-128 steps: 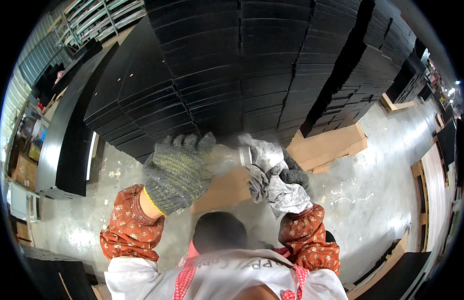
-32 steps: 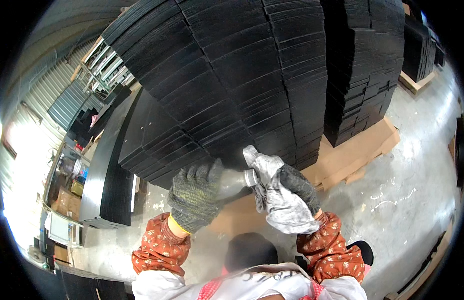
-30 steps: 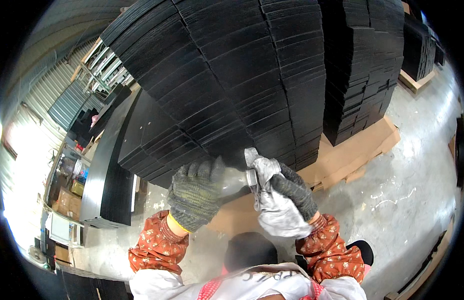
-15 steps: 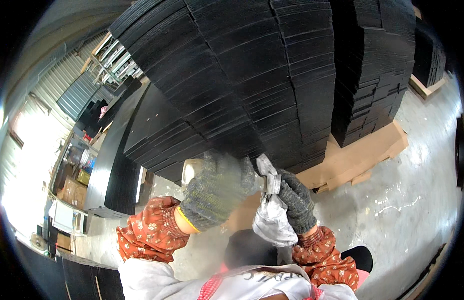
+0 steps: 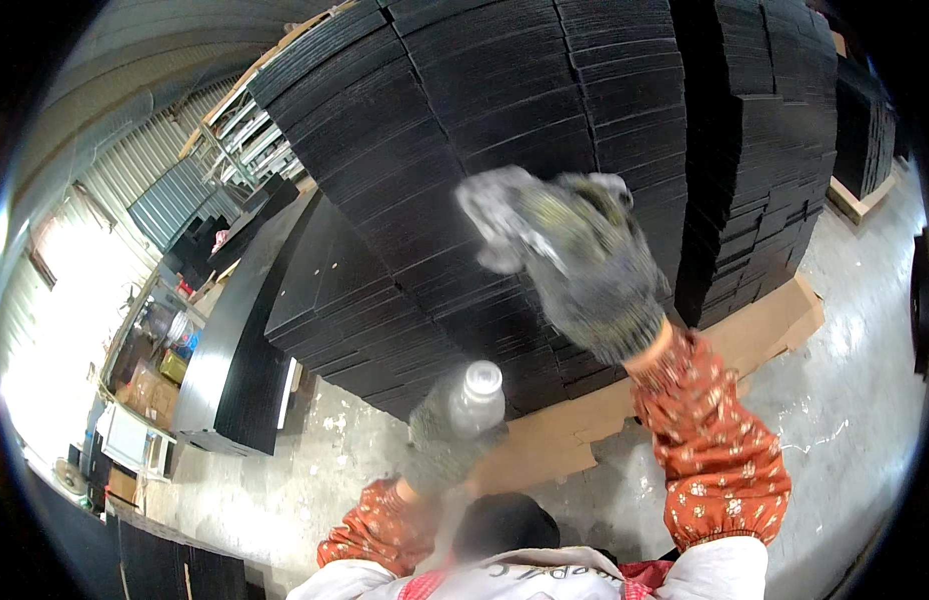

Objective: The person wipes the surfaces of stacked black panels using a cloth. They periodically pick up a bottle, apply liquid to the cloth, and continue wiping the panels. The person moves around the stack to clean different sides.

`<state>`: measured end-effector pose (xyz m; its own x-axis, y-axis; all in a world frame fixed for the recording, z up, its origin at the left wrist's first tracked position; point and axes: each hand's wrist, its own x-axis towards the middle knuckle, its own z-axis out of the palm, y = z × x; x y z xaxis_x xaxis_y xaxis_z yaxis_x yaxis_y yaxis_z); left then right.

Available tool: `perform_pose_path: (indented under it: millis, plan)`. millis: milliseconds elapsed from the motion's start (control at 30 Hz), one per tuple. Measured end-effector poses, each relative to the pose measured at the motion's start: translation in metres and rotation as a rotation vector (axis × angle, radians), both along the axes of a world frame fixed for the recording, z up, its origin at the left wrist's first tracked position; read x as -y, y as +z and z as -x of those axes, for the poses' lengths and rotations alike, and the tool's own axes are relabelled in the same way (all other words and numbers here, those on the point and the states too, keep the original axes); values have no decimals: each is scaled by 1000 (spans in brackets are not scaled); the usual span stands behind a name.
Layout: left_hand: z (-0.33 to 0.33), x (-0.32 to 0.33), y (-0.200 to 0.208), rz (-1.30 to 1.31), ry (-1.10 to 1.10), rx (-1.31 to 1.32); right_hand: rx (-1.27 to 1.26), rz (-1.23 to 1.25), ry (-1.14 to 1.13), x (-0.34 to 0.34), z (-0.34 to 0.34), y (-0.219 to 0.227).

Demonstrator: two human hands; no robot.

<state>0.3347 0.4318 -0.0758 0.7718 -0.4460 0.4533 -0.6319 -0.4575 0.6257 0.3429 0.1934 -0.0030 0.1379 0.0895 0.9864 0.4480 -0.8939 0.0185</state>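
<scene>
My right hand [image 5: 600,275], in a dark grey knit glove, is raised in front of the tall stack of black boards [image 5: 465,110]. Its fingers are closed on a crumpled white-grey rag [image 5: 497,210], blurred by motion. I cannot tell whether the rag touches the boards. Lower and to the left, my gloved left hand [image 5: 440,435] is wrapped around a translucent whitish bottle [image 5: 477,400], its round end facing up. Both forearms wear rust-red flowered sleeve covers.
Brown cardboard [image 5: 555,435] lies on the grey floor under the stack's front. A second black stack [image 5: 765,170] stands to the right. Lower black boards [image 5: 250,330] stand at left, near a cluttered shelf [image 5: 150,390] and a fan [image 5: 70,476].
My right hand has gone up and forward with the rag, away from the left hand. My left hand has lowered and shifted slightly right with the bottle. The view has shifted slightly.
</scene>
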Motion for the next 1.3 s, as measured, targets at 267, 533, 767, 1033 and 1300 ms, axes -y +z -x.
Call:
perform_pose_path:
  millis: [267, 533, 767, 1033, 1300]
  plan:
    - [24, 8, -20, -135, -53, -253, 69, 114, -410, -6, -16, 18]
    - [39, 15, -48, -216, -22, -227, 260, 131, -287, -21, -35, 0]
    - [31, 10, -64, -291, 19, -93, 74, 76, -199, -22, -25, 12]
    - [33, 14, -52, -199, -9, -240, 26, 162, -527, -43, -21, 29]
    - [40, 12, -47, -115, -54, -208, -63, -107, -55, -22, -36, 19]
